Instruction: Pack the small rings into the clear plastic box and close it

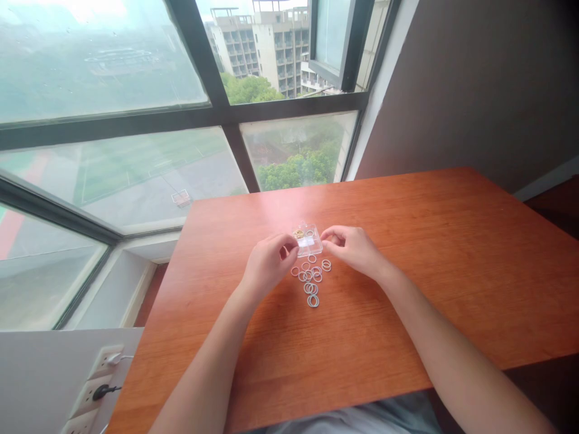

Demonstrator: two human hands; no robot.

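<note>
The wooden table (pixel 452 241) spreads beneath and all around the fingers, giving both wrists room; resting the forearms lightly on it should steady fine work.

The left hand (pixel 269 262) curls at the left side of the case, thumb and index bent toward each other with little space between them; whether they pinch anything I cannot tell. The right hand (pixel 357 248) comes in from the opposite side, thumb and index tips close together at the case's right edge; it is unclear whether they grip it or only meet it.

The clear case (pixel 312 246) sits between the two sets of fingertips. Light, even pressure from both sides would likely suit it best, since thin plastic may skid or tip under a one-sided push.

The loose rings (pixel 308 282) lie below the fingertips, on the near side of the case, some overlapping; low wrists could sweep them aside. Just beyond the left fingertips, inside the case, are gold-coloured pieces (pixel 298 234), with a pale ring (pixel 310 234) to their right; holding the case level should stop these sliding.
</note>
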